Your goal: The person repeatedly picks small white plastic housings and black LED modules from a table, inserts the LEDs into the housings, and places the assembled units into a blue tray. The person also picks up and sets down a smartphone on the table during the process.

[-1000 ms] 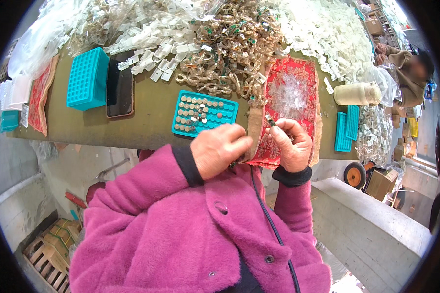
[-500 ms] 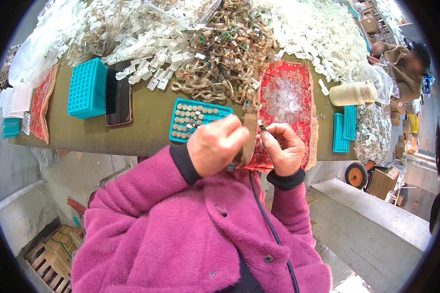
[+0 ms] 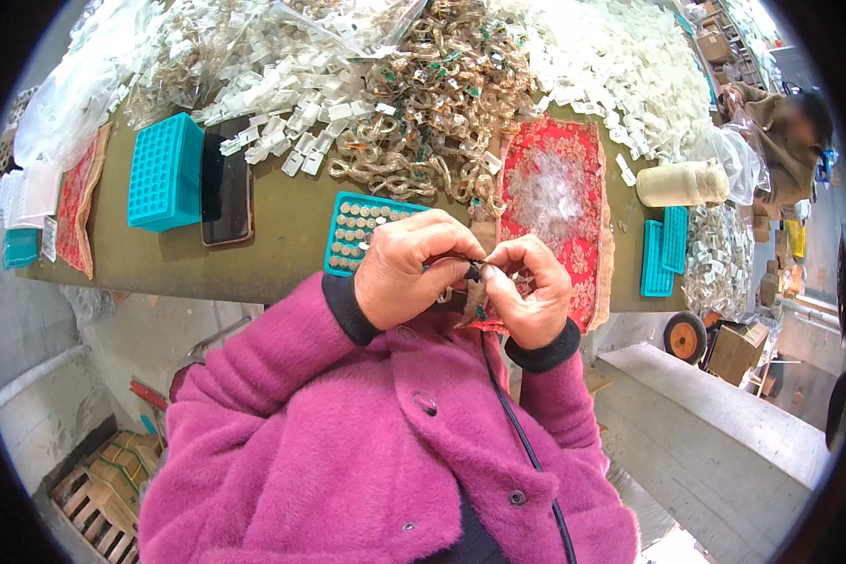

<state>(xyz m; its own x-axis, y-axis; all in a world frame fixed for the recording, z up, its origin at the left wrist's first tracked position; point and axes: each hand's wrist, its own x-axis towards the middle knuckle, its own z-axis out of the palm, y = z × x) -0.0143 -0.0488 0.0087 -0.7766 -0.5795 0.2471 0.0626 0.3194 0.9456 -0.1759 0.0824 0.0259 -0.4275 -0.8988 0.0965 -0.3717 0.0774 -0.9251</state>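
Observation:
In front of my chest both hands meet, fingertips pinched. My left hand [image 3: 406, 274] and my right hand [image 3: 533, 293] grip one small dark part [image 3: 477, 268] between them, its exact kind too small to tell. Clear wire with a green bit [image 3: 480, 310] hangs under the fingers and seems joined to it. Just beyond my left hand lies a teal tray [image 3: 332, 235] with rows of round silver, button-like pieces [image 3: 351, 223]; the hand covers its near right part. Under and beyond my right hand is a red patterned cloth [image 3: 578, 254] bearing small clear plastic pieces [image 3: 545, 193].
A heap of coiled clear wires [image 3: 442, 103] rises behind the tray, with white plastic housings [image 3: 310, 103] on both sides. Left stand a teal rack [image 3: 164, 174] and a phone [image 3: 227, 202]; right, a pale jar [image 3: 681, 182] and teal trays [image 3: 663, 254]. Another person [image 3: 780, 141] sits far right.
My left hand has come down and right to meet my right hand at the small part. My right hand has shifted slightly left and lower, and the wire now hangs below the fingers.

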